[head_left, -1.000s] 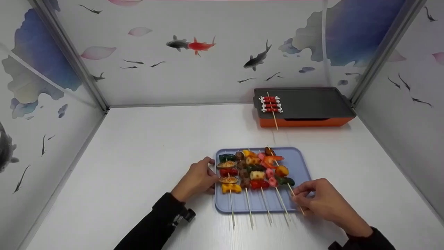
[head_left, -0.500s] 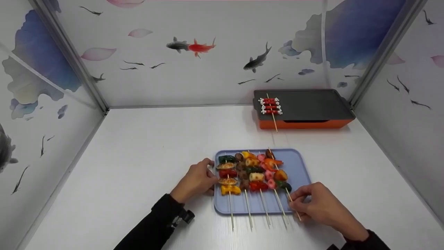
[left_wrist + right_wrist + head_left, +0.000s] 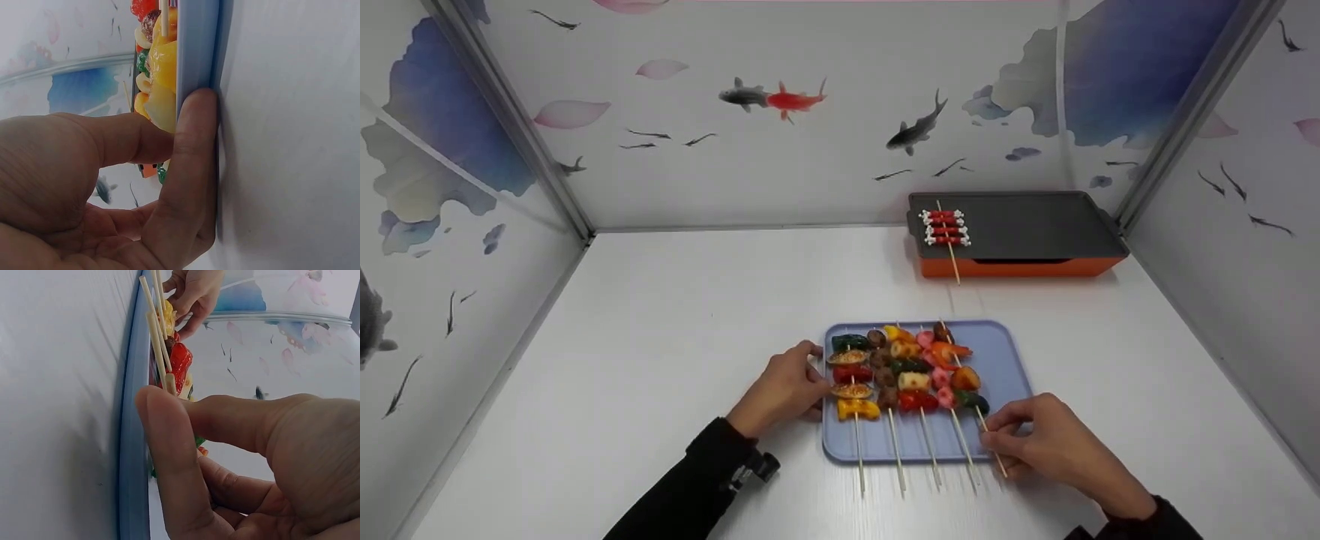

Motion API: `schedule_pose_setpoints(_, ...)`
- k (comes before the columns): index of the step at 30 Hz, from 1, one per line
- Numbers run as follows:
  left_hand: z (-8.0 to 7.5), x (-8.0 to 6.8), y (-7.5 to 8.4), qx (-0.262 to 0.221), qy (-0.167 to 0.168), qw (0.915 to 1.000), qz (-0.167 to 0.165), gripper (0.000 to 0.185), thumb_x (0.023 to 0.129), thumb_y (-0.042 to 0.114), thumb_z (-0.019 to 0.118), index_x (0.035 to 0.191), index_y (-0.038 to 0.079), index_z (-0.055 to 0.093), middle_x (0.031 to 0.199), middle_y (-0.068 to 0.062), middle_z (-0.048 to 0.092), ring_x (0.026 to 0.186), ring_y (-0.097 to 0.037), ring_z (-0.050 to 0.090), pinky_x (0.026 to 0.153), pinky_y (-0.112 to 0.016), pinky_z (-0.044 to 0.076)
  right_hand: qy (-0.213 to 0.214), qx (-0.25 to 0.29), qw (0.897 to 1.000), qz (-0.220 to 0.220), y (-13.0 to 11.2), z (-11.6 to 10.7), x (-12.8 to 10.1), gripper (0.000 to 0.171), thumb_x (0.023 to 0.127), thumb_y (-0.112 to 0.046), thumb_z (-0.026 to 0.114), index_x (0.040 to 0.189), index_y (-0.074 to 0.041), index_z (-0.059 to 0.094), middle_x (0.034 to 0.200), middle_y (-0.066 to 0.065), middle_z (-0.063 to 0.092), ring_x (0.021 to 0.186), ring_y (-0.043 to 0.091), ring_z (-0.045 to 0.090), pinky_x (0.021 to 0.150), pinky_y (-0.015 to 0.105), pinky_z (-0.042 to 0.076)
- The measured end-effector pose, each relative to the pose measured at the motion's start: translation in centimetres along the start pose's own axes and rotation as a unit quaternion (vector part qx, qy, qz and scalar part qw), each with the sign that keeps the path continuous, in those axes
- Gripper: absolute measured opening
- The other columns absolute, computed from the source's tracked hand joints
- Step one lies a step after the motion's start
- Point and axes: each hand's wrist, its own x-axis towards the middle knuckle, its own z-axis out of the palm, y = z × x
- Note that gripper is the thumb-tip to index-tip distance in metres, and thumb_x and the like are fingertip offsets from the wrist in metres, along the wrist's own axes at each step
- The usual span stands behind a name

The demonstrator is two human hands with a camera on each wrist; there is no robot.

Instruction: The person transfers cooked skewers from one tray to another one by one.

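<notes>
I am watching the right hand (image 3: pixel 1054 442) at the near edge of the white bench (image 3: pixel 675 360). Its grip is pinching the thin wooden stick of the rightmost skewer (image 3: pixel 988 439). Since a moment ago that skewer is sitting a little more to the left, closer to the others, so I think it is about to be lifted. It is lying on the flat blue plastic tray (image 3: pixel 1005 352), with bright toy food pieces on it. The left hand (image 3: pixel 784 390) is gripping the tray's left rim. Farther back, the orange and black grill pan (image 3: pixel 1035 225) is holding one red skewer (image 3: pixel 946 227).
</notes>
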Motion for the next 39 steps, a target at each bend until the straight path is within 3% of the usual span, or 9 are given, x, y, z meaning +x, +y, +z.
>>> schedule_pose_setpoints(4, 0.1, 0.1, -0.1, 0.002, -0.002, 1.0000, -0.004, 0.061, 0.107, 0.008, 0.075, 0.162, -0.002, 0.052, 0.106, -0.013, 0.076, 0.076, -0.019, 0.080, 0.068, -0.032, 0.072, -0.011, 0.020, 1.000, 0.005, 0.3, -0.2, 0.0, 0.021, 0.107, -0.024, 0.086, 0.116, -0.004, 0.087, 0.096, 0.005, 0.080, 0.075, 0.015, 0.075, 0.063, 0.027, 0.065)
schedule_pose_setpoints(16, 0.0, 0.2, -0.1, 0.012, 0.001, 0.9999, 0.002, 0.058, 0.106, 0.008, 0.074, 0.160, -0.001, 0.054, 0.104, -0.013, 0.076, 0.075, -0.019, 0.079, 0.067, -0.031, 0.071, -0.022, 0.028, 0.999, 0.012, 0.5, -0.6, 0.3, 0.021, 0.111, -0.024, 0.082, 0.117, -0.005, 0.088, 0.101, 0.005, 0.082, 0.076, 0.015, 0.077, 0.065, 0.029, 0.068)
schedule_pose_setpoints(25, 0.1, 0.1, -0.1, 0.005, 0.001, 0.9999, 0.013, 0.056, 0.105, 0.006, 0.074, 0.157, -0.003, 0.055, 0.104, -0.013, 0.077, 0.072, -0.018, 0.083, 0.067, -0.032, 0.073, -0.023, 0.021, 0.998, -0.047, 0.8, -1.0, -0.1, 0.030, 0.113, -0.033, 0.080, 0.112, -0.005, 0.088, 0.093, 0.005, 0.083, 0.083, 0.019, 0.077, 0.069, 0.027, 0.064)
schedule_pose_setpoints(39, 0.0, 0.1, -0.1, 0.007, 0.003, 1.0000, 0.004, 0.057, 0.105, 0.007, 0.075, 0.159, -0.001, 0.055, 0.105, -0.013, 0.076, 0.074, -0.019, 0.080, 0.067, -0.032, 0.072, -0.013, 0.038, 0.998, -0.050, 0.8, -1.6, -0.4, 0.037, 0.114, -0.035, 0.077, 0.124, -0.001, 0.086, 0.102, 0.008, 0.082, 0.085, 0.022, 0.084, 0.071, 0.031, 0.072)
